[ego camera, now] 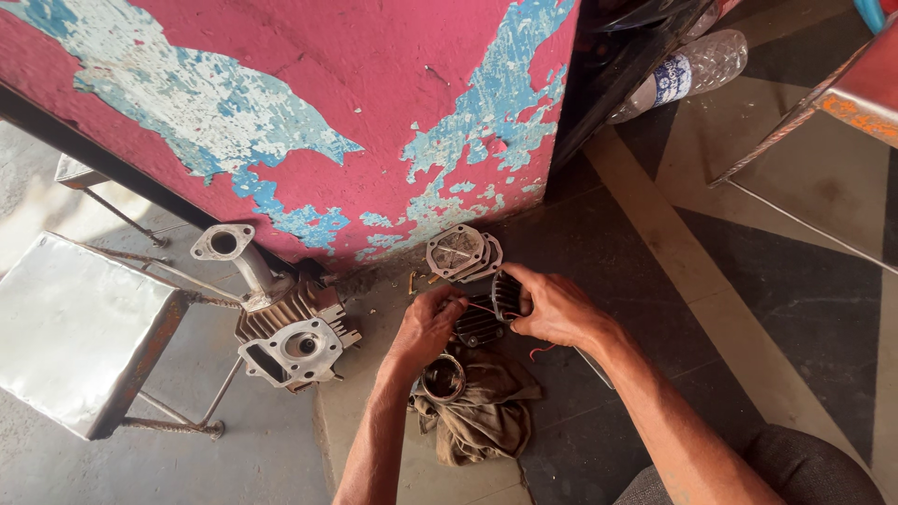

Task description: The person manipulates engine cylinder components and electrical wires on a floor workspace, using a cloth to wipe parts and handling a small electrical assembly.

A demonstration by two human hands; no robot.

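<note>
Nearest the lens, a dark-trousered knee (804, 468) at bottom right, two bare forearms reaching up and away from it. At far left, a square sheet-metal stool on a rusty rod frame (79, 327); beside it on the grey floor, a finned grey engine cylinder head with a curved intake pipe (290, 327), untouched. Next, a crumpled brown rag (482, 411) with a round metal piston (442, 379) on it, just below the left hand (428, 323). Left hand curled palm-down, fingertips pinched on something small at the near edge of the dark finned engine cover (486, 313); what, too small to tell. Right hand (557, 304) clamped on the cover's right end, thumb on top, long axis running left to right between both hands. Behind, round grey gasketed covers (460, 251) leaning on the peeling pink and blue wall (374, 112); clear plastic bottle (687, 65) upper right
</note>
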